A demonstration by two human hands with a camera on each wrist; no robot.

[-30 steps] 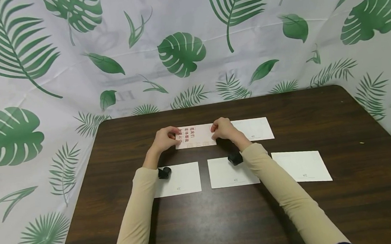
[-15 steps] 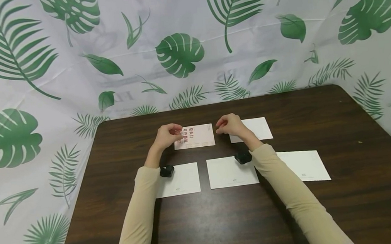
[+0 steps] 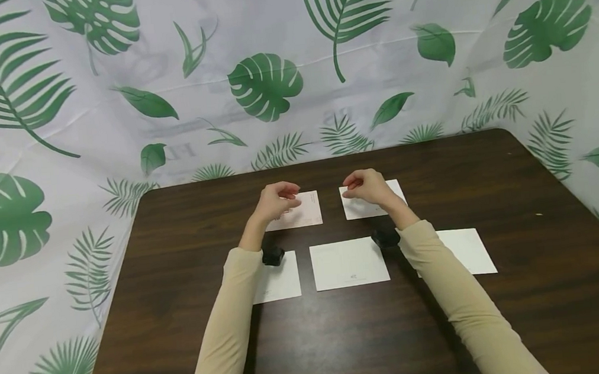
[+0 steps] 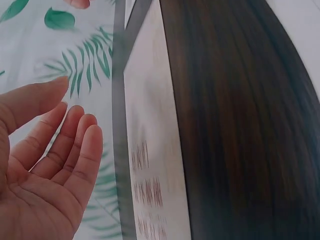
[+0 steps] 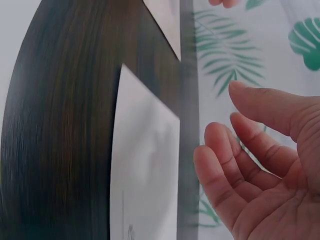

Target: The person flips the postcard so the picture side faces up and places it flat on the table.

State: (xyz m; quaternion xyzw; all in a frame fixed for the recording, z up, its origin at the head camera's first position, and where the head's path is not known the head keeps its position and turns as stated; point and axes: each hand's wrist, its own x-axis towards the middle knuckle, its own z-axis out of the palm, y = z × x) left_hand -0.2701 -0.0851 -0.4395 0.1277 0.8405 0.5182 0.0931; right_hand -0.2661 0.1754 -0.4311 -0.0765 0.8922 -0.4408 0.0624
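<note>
A printed card [image 3: 309, 211] and the back white card [image 3: 357, 210] lie flat, well apart, near the back edge of the desk [image 3: 345, 343]. The near-left card [image 3: 286, 280], near-middle card [image 3: 349, 266] and near-right card [image 3: 468, 252] form a row farther from that edge; the gaps perhaps serve to keep each one separate. The left hand [image 3: 275, 201] hangs over the printed card, the right hand [image 3: 371, 185] over the back white card, each grip released, fingers curved around nothing. The lettering [image 4: 148, 194] looks too blurred to read. A second ago both hands held the printed card; now the right has left it for its neighbour, and the left covers more of the printing.
</note>
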